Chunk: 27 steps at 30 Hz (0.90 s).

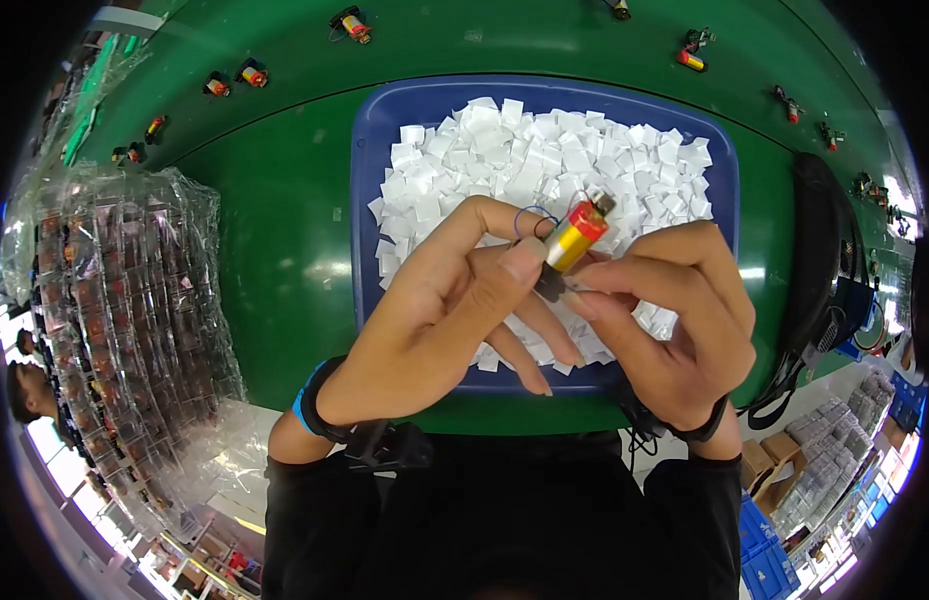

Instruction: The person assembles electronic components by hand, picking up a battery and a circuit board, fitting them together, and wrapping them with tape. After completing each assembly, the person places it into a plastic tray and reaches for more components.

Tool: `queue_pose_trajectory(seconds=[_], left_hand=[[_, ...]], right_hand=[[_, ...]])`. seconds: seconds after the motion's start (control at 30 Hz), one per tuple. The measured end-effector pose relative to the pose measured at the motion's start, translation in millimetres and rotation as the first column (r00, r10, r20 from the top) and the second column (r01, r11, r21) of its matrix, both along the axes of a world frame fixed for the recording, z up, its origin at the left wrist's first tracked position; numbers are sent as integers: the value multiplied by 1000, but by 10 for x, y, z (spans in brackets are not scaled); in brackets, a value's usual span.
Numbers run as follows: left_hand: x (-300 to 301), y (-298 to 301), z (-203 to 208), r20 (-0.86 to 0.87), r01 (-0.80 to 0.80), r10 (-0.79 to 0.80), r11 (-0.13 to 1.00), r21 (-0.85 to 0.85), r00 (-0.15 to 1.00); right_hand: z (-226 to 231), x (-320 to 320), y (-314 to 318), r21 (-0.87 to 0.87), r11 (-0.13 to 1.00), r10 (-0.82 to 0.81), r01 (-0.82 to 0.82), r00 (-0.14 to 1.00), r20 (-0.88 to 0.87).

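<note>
A small cylindrical battery (574, 238), yellow-gold with a red end and thin wires, is tilted above the tray. My left hand (434, 310) pinches it between thumb and forefinger, its other fingers stretched out below. A dark piece (551, 284) sits at the battery's lower end. Close against that piece, my right hand (684, 320) is closed in a pinch; what lies between its fingertips is too small to make out. Beneath both hands, a blue tray (362, 200) holds a heap of small white squares (474, 150).
Along the far side of the green table (274, 190) lie several similar battery assemblies, one at the back (354, 28). Plastic-wrapped stacked trays (124, 320) stand at left. A black bag (816, 240) lies at right. Cardboard boxes (774, 460) and a blue crate (764, 545) are lower right.
</note>
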<state>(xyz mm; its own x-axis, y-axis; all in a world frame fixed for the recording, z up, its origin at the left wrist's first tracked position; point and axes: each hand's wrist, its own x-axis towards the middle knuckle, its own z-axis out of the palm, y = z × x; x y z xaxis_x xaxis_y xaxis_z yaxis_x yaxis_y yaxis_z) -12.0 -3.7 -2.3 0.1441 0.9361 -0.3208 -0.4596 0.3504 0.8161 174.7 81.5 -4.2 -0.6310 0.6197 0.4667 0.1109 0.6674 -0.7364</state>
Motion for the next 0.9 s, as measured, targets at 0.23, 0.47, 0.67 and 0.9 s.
queue_pose_trajectory(seconds=[0.23, 0.47, 0.67, 0.9], left_hand=[[57, -48, -61, -124, -42, 54, 994, 100, 991], [65, -54, -10, -171, -46, 56, 997, 60, 984], [19, -23, 57, -75, -1, -3, 998, -55, 997], [-66, -20, 2, -16, 71, -72, 996, -62, 997]], right_hand=[[-20, -14, -39, -97, 995, -20, 23, 999, 33], [-59, -31, -81, 35, 998, -60, 57, 995, 81], [-33, -16, -82, 315, 948, -87, 41, 987, 132], [-3, 22, -6, 325, 942, 24, -81, 984, 177]])
